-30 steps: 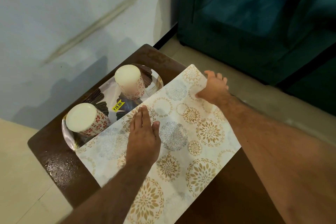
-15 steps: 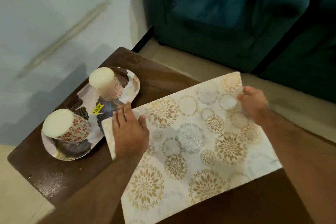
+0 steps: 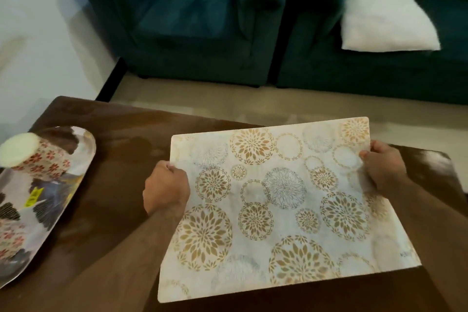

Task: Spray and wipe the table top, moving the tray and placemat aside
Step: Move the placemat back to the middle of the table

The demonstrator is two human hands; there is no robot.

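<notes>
The placemat (image 3: 278, 205) is a thin, stiff-looking rectangle with rounded corners, pale cream with gold and grey flower rosettes printed over it. It sits over the right half of the dark brown wooden bench (image 3: 121, 149), its far right corner reaching past the bench edge over the beige floor (image 3: 253, 106). Whether it is lifted clear of the wood or lies on it cannot be told.

The left hand (image 3: 166, 191) grips the mat's left edge, its fingers (image 3: 174, 171) curled tightly over the rim. The right hand (image 3: 385, 164) holds the right edge, thumb on top and fingers tucked underneath, out of sight.

At the left edge of the bench lies the tray (image 3: 83, 154), an oval, glossy dish with a dark fan pattern and a yellow sticker (image 3: 33, 196); its near end is cut off by the frame. On it stands a cylindrical candle (image 3: 33, 157), cream on top with a red floral wrap. A second, similar one is only partly visible at the frame's left side.

Behind stand a teal velvet armchair (image 3: 187, 20) and sofa (image 3: 379, 66), with a white cushion (image 3: 379, 7) on the sofa. The whole view is softly blurred.
</notes>
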